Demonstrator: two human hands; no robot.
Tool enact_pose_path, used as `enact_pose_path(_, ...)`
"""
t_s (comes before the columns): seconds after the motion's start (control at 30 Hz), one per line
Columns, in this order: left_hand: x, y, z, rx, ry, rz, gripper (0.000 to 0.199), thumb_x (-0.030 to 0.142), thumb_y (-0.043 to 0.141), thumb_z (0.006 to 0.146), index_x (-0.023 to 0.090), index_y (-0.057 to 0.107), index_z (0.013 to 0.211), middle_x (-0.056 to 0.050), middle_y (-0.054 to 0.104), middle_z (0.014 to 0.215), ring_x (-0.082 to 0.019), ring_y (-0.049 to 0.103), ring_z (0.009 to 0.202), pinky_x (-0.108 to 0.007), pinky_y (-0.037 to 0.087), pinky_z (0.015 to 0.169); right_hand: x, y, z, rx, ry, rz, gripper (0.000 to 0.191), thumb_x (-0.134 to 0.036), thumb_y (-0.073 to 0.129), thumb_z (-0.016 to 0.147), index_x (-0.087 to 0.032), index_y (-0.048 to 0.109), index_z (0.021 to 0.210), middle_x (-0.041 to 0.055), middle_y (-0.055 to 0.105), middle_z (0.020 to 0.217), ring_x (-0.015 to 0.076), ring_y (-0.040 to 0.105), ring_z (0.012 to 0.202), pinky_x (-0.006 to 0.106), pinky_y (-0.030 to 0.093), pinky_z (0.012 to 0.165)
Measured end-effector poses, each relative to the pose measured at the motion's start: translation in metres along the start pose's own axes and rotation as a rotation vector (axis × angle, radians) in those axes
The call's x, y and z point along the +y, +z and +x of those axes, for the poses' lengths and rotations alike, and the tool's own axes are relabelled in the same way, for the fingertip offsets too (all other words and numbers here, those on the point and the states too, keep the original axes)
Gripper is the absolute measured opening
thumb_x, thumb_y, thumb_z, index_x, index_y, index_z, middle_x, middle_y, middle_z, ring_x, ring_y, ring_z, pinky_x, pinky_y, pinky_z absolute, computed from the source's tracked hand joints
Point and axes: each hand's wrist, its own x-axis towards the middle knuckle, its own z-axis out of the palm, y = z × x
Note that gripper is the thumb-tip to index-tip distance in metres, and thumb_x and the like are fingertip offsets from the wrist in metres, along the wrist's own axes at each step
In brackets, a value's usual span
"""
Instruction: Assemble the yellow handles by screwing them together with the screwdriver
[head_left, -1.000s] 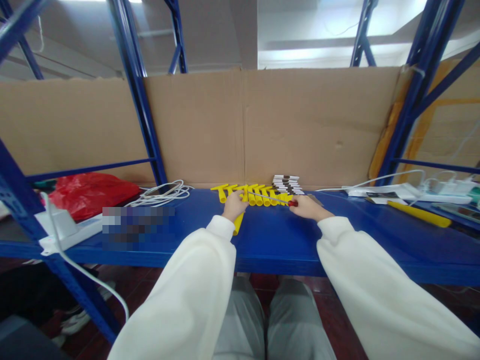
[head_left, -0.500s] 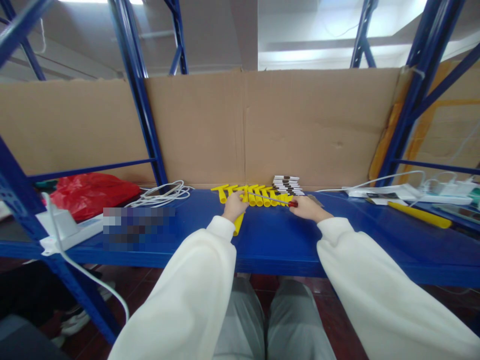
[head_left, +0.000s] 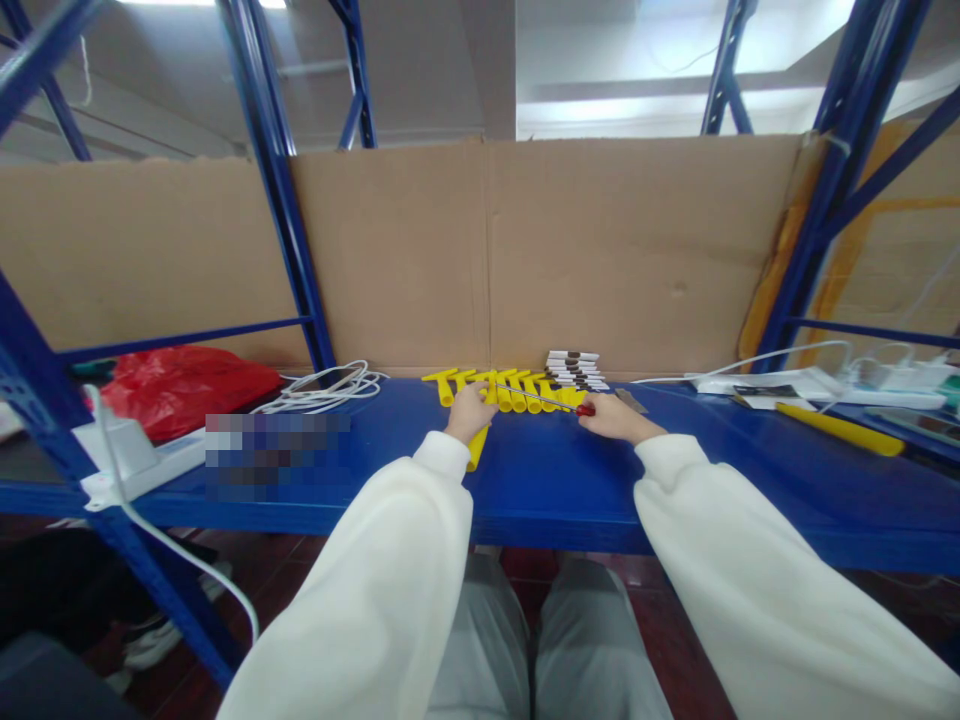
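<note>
My left hand (head_left: pixel 470 413) is closed around a yellow T-shaped tool (head_left: pixel 477 449), whose thick handle shows below my fingers. My right hand (head_left: pixel 619 417) grips a screwdriver (head_left: pixel 584 409) by its red handle. The long metal shaft points left, and its tip is at the head of the tool in my left hand; exact contact is too small to make out. Behind both hands, several more yellow T-shaped tools (head_left: pixel 533 401) lie in a row. A stack of small white packets with dark bands (head_left: pixel 576 370) stands beyond the row's right end.
A red plastic bag (head_left: pixel 191 385), coiled white cable (head_left: pixel 330 388) and power strip (head_left: pixel 161 468) lie left on the blue shelf (head_left: pixel 555 480). A yellow tool (head_left: pixel 840 430) and another power strip (head_left: pixel 810 384) lie right. A cardboard panel (head_left: pixel 600 260) closes the back; blue posts (head_left: pixel 277 200) flank it.
Both hands, the screwdriver and the held yellow tool stay nearly in place. At the lower left, a person's dark-clothed leg has shifted slightly.
</note>
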Motion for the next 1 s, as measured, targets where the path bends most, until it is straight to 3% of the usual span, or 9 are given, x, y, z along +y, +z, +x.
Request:
enact_pose_path(0.33, 0.0005, 0.0001, -0.0011, 0.0, -0.012, -0.032, 0.053, 0.01, 0.064, 0.08, 0.016, 0.063, 0.133, -0.011, 0.073, 0.114, -0.013, 0.07, 0.06, -0.02, 0.052, 0.057, 0.0021, 0.0008, 0.0003, 0.038, 0.001, -0.028, 0.006, -0.021, 0.063, 0.074, -0.02, 0.068, 0.077, 0.0029, 0.07, 0.07, 0.0162, 0.061, 0.063, 0.023, 0.038, 0.056)
enact_pose_path(0.6, 0.0006, -0.0002, -0.0003, 0.001, -0.016, -0.03, 0.053, 0.011, 0.065, 0.08, 0.016, 0.063, 0.133, -0.012, 0.072, 0.117, -0.013, 0.07, 0.061, -0.02, 0.052, 0.057, 0.0012, 0.0009, 0.0019, -0.014, -0.018, -0.004, 0.012, -0.02, 0.058, 0.078, -0.018, 0.07, 0.076, 0.0055, 0.072, 0.075, 0.0169, 0.063, 0.067, 0.023, 0.04, 0.059)
enact_pose_path(0.83, 0.0006, 0.0005, -0.0007, 0.0, -0.012, -0.038, 0.054, 0.01, 0.064, 0.08, 0.016, 0.062, 0.133, -0.01, 0.074, 0.111, -0.013, 0.07, 0.059, -0.021, 0.052, 0.056, 0.0039, 0.0024, 0.001, 0.062, -0.017, 0.023, 0.008, -0.018, 0.063, 0.073, -0.019, 0.065, 0.081, 0.0019, 0.069, 0.07, 0.0147, 0.057, 0.061, 0.022, 0.036, 0.055)
enact_pose_path(1.0, -0.0002, 0.0007, -0.0001, 0.008, -0.022, -0.051, 0.054, 0.01, 0.066, 0.079, 0.016, 0.063, 0.133, -0.011, 0.074, 0.112, -0.015, 0.071, 0.06, -0.023, 0.054, 0.059, 0.0, -0.002, -0.0021, 0.077, -0.027, 0.046, 0.006, -0.016, 0.06, 0.076, -0.019, 0.064, 0.079, 0.0042, 0.071, 0.077, 0.0163, 0.061, 0.067, 0.022, 0.039, 0.059)
